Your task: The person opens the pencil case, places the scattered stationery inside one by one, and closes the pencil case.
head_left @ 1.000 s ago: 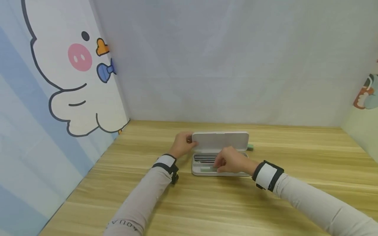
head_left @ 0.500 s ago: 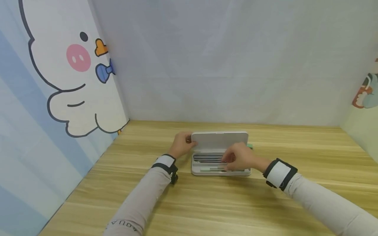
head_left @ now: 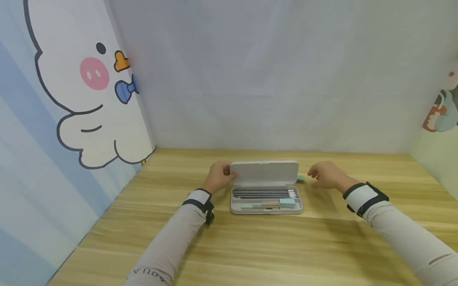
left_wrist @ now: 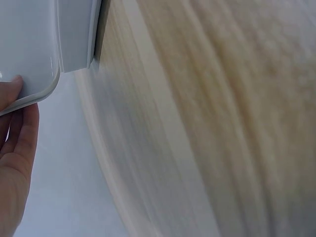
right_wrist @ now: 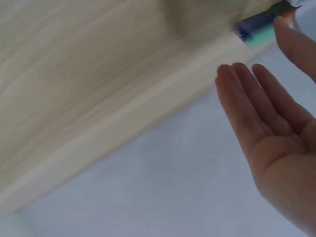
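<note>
A white pencil case [head_left: 236, 210] lies on the wooden table with its lid [head_left: 266, 174] raised at the back. Several dark pencils [head_left: 262, 194] fill its rear compartment. The front compartment holds a light blue block [head_left: 287, 202], a tan piece [head_left: 270, 203] and a thin pale green stick [head_left: 247, 207]. My left hand [head_left: 216, 176] pinches the lid's left corner, thumb inside and fingers behind, as the left wrist view also shows. My right hand [head_left: 328, 175], fingers extended and holding nothing, hovers right of the case, near a green item [head_left: 301, 179] partly hidden behind the lid.
In the right wrist view the small item [right_wrist: 259, 30] shows dark blue and green sides, near the table's back edge. A pale cloth [head_left: 279, 79] hangs behind the table [head_left: 250, 250]. At the left stands a cloth printed with a cartoon duck [head_left: 89, 123].
My right hand has left the front compartment and moved right, beyond the case, uncovering the light blue block and the tan piece. My left hand has kept hold of the lid.
</note>
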Demonstrator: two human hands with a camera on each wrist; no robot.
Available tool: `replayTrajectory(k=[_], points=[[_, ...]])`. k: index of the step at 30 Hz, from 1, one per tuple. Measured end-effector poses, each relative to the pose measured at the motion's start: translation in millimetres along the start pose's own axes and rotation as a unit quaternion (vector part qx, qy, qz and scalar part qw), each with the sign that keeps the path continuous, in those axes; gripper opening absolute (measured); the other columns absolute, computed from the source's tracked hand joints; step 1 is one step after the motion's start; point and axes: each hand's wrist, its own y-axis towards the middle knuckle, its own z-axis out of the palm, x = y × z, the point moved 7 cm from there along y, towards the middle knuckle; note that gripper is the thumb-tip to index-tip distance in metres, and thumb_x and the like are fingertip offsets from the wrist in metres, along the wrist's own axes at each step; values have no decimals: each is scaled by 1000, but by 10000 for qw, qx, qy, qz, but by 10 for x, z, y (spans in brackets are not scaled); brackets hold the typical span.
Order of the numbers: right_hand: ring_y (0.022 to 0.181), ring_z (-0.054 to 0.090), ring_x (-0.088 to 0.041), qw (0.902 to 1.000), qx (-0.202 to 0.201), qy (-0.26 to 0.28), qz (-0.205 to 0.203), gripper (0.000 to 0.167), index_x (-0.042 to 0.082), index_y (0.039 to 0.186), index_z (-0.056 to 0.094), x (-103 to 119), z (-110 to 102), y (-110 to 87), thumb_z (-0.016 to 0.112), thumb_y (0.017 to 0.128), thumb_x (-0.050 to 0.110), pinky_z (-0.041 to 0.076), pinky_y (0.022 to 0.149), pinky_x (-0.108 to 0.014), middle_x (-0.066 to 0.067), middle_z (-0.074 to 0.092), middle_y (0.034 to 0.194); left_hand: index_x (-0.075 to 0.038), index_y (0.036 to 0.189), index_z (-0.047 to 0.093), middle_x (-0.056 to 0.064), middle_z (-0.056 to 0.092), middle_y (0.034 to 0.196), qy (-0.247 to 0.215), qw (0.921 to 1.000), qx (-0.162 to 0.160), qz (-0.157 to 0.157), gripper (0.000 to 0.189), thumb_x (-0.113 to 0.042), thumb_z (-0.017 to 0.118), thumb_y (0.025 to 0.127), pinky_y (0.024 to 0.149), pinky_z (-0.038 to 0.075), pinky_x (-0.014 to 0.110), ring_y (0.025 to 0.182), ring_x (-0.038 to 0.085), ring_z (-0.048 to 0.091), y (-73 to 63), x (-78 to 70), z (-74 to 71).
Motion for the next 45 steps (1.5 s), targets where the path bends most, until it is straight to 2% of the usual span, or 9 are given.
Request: replayTrajectory(k=[3,6,12,20,26,34,38,42,45], points=[[93,72,-44,9991,-268,-66,-318,34,-15,107,69,-2,94,146,83,79,0,63,85,-54,-30,74,103,8,102,75,24,78,100,5,10000,-11,25,15,8,76,87,80,66,39,87,36,75,-20,44,13],[87,72,-38,9971,-440,-50,-624,27,-10,100,72,15,196,288,84,77,-2,63,82,-52,-23,76,95,7,103,75,23,78,100,-3,10000,0,-4,16,8,76,87,80,66,37,87,35,75,-31,80,32],[70,58,-18,9964,-570,-104,-617,18,-6,88,75,-3,288,417,86,75,0,57,67,-40,-10,74,78,8,103,75,24,78,102,-73,9999,49,50,17,9,75,86,80,66,37,88,36,75,-30,56,22],[79,68,-33,9962,-818,-309,-51,9,-10,90,71,-76,-53,313,76,84,-7,60,76,-53,-20,74,86,8,102,75,24,77,103,7,9998,43,196,16,8,76,86,82,66,37,90,37,76,66,11,4],[79,71,-38,9935,-1079,-200,-290,9,-12,92,72,40,-282,257,77,86,-7,61,73,-54,-25,75,87,8,101,75,24,77,101,43,10000,2,54,16,7,78,85,81,66,38,88,36,76,55,41,3],[80,71,-38,9786,-1982,14,-560,14,-11,99,72,490,-558,179,77,89,-2,60,73,-54,-26,75,91,8,100,74,24,77,98,28,10000,14,-26,16,8,77,85,79,66,37,87,36,75,14,43,5],[80,73,-35,9681,-2232,261,-1105,13,-7,100,74,892,-558,143,77,88,-2,63,75,-51,-22,76,92,8,101,75,24,78,99,-27,10000,13,-59,16,8,77,86,80,66,38,87,36,75,20,45,4],[76,74,-25,9698,-1688,551,-1671,12,-3,96,76,1284,-314,189,80,85,-4,65,70,-40,-16,78,90,8,103,75,23,78,102,-24,10000,34,-65,17,8,77,86,82,66,37,89,36,76,28,54,12],[75,72,-20,9789,-981,552,-1704,12,-1,94,78,1480,-33,249,82,83,-3,63,68,-34,-12,79,89,9,103,75,25,78,103,-71,10000,41,6,17,9,76,86,81,66,37,90,37,76,24,64,23]])
